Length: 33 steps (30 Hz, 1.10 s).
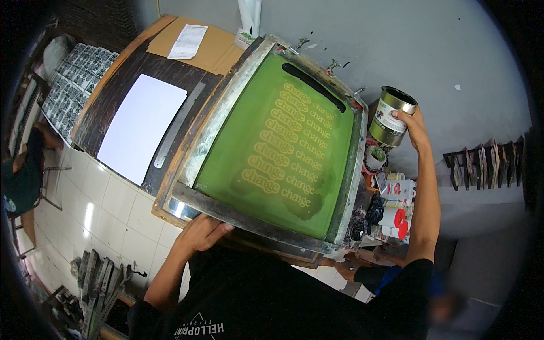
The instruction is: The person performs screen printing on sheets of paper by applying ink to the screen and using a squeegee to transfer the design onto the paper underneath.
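In front of me lies a silk screen point(221, 164) with green mesh in a metal frame. Rows of pale yellow lettering run down its middle, with a darker damp-looking patch around the lower rows. A thick strip of black ink point(313, 86) lies along the far right part of the mesh. My left hand point(203, 233) is closed on the screen's near edge, its fingers partly hidden. Beyond the right side of the screen, my right hand point(415, 126) grips a tin can point(389, 129) with a labelled side, its dark opening tilted upward.
Left of the screen are a white sheet point(144, 124), a metal ruler point(178, 127) and cardboard point(212, 48). Bottles and jars point(394, 218) crowd the right side. Frames or squeegees point(102, 283) stand at lower left. Another person point(368, 277) is at lower right, one more point(25, 175) at far left.
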Motion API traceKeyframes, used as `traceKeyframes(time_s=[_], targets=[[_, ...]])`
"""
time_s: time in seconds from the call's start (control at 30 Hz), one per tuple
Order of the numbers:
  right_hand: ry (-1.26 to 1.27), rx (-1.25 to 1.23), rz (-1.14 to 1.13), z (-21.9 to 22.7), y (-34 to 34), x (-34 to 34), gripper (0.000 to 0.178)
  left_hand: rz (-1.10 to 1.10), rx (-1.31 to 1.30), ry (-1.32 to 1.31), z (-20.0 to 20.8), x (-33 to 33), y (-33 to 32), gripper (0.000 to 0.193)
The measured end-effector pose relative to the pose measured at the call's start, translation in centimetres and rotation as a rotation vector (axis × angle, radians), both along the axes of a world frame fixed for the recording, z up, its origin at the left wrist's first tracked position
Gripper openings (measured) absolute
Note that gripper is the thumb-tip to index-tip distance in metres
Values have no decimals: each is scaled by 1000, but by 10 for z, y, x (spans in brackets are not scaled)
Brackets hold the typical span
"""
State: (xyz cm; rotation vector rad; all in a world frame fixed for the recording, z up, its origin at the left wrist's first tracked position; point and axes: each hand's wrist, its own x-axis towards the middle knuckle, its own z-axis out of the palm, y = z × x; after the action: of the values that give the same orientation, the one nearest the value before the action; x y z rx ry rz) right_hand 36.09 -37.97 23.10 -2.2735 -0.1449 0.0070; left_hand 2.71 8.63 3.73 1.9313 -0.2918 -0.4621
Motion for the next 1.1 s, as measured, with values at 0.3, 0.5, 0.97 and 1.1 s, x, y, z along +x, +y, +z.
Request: traceKeyframes(time_s=[0.3, 0.5, 0.97, 1.1], targets=[[11, -13, -14, -2, -10, 8, 73, 30, -17, -37, -5, -2, -1, 53], [63, -6, -15, 1, -10, 7, 71, 18, -28, -50, -5, -1, -1, 52], [75, 29, -12, 1, -11, 8, 69, -19, -5, -48, -2, 0, 3, 54], [81, 138, -2, -5, -14, 6, 70, -3, -11, -74, -3, 0, 2, 53]])
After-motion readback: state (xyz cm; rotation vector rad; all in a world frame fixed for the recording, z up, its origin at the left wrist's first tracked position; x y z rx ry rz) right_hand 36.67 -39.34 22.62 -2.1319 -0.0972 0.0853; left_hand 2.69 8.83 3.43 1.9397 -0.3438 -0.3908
